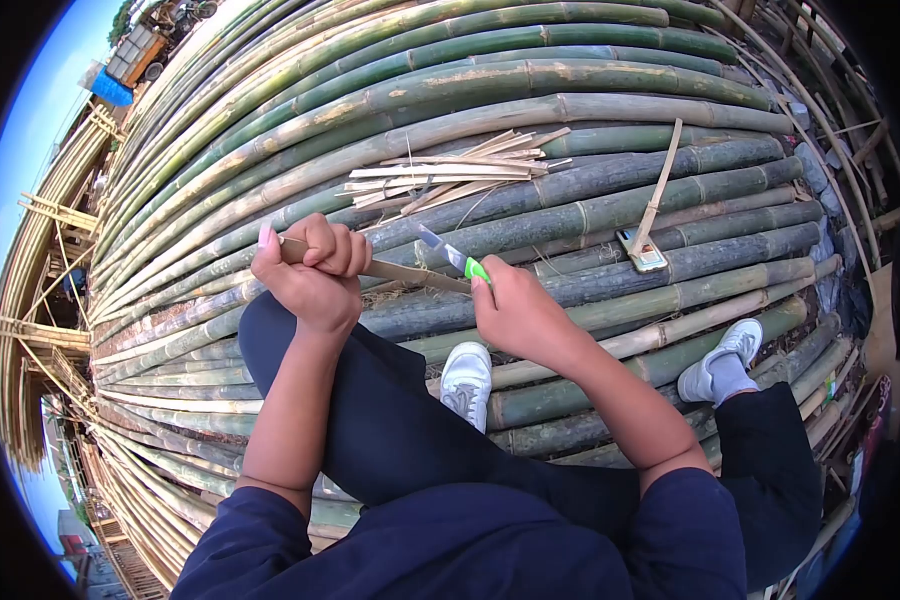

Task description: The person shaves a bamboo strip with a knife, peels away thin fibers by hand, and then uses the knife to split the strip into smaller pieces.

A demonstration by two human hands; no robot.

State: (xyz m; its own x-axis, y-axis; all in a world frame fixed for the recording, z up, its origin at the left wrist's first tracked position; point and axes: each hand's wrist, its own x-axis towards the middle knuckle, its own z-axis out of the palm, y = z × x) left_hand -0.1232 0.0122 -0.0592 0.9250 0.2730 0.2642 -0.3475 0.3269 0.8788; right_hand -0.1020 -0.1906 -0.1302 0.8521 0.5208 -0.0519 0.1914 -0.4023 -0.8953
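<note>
Left hand point(317, 262): fingers curled tight round a flat, tan bamboo strip point(410, 271), with a short stub showing past the thumb side. Fist sits above the bent knee in dark trousers point(270, 335); can't tell if it rests there.

Right hand point(518, 312): fingers wrapped round the bright green handle point(477, 269) of a small knife with a pale metal blade point(438, 243), thumb laid along the grip.

Key geometry: strip's long axis runs across the front of the body, from the left fist down and rightward to the right hand. Left hand holds it; the far end comes up just beside the right thumb, contact there unclear. Blade points up-left, away from the body, on the far side of the strip. Blade and strip splay apart toward the blade tip and converge at the right hand; can't see the edge biting the strip.

Beyond the hands: loose pile of pale split bamboo pieces point(470, 172) on green-grey bamboo poles point(690, 190). Off right, a phone point(650, 260) with a long thin bamboo sliver point(663, 185) lying over it
</note>
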